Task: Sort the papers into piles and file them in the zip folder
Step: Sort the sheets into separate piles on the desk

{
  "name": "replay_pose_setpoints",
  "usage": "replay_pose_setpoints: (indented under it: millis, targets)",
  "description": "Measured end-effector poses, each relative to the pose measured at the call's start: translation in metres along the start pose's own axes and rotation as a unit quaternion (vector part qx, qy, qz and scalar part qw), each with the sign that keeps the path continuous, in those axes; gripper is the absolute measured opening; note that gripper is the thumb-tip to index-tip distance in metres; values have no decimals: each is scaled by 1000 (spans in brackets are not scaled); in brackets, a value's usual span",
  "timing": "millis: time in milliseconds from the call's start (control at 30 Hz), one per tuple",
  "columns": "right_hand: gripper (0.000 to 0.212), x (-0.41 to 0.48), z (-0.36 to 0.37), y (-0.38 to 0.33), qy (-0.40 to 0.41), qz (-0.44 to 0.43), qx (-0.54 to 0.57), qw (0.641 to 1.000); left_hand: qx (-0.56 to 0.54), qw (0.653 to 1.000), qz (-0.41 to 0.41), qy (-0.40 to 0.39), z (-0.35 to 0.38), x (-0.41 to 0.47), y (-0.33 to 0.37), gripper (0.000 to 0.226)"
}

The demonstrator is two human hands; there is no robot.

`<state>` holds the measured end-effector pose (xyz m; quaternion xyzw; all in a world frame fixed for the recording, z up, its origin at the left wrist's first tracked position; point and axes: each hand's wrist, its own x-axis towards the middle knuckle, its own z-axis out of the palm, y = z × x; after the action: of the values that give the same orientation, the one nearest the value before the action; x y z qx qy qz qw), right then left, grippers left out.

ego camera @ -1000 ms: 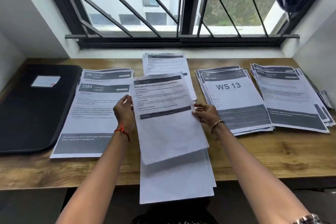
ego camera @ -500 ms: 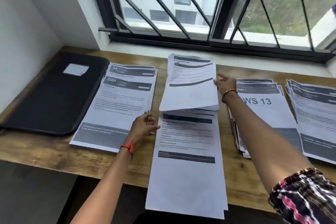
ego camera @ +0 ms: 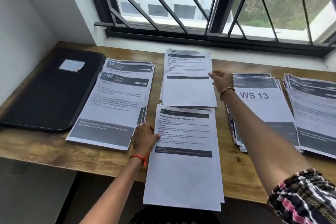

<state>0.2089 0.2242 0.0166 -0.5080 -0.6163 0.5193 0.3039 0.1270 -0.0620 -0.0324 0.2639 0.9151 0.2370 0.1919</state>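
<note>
While the black zip folder (ego camera: 49,89) lies flat and shut at the left end of the desk (ego camera: 36,151), nothing is filed yet, so my worries are all about loose sheets. Just right of it, the kitchen pile (ego camera: 116,103) is fanned, with its near corner close to the desk's front edge, and a stray brush could push it off.

The left hand (ego camera: 144,137) rests against the left edge of the unsorted stack (ego camera: 183,160). I cannot tell whether it pinches the top sheet or only steadies it. That stack overhangs the front of the desk by a good part of its length. If the hand lifts carelessly, I judge the lot may tip and slide to the floor.

Behind it, the far middle pile (ego camera: 189,80) has a slightly skewed top sheet. The right hand (ego camera: 222,80) is released, fingers stretched, touching that sheet's right edge, so a hasty draw-back could drag it askew.

The right forearm (ego camera: 263,143) crosses over the WS 13 pile (ego camera: 260,107). The patterned sleeve (ego camera: 305,198) could snag that pile or the rightmost pile (ego camera: 312,111) and mix sorted groups.
</note>
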Motion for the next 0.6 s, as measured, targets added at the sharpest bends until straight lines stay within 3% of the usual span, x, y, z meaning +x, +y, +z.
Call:
replay_pose_setpoints:
  millis: [100,200,367,433,500,600]
  targets:
    - [26,-14,-6,10,-11,2,8,1000,-27,999,17,15,-1,-2,-1,19]
    - [24,-31,-12,16,-23,1,5,1000,-154,987,37,-20,-6,0,-4,12]
    - [30,-54,-24,24,-34,0,-4,999,-390,913,3,-122,-27,8,-2,5]
    - [39,-62,-32,21,-55,-4,-6,998,-428,898,-22,-98,-33,17,-2,7]
    - [49,-70,-39,19,-124,33,4,992,-453,888,-24,-70,-39,27,-1,9]
    - [95,-82,-48,18,-269,140,22,953,-498,864,-31,-65,-46,37,11,1]
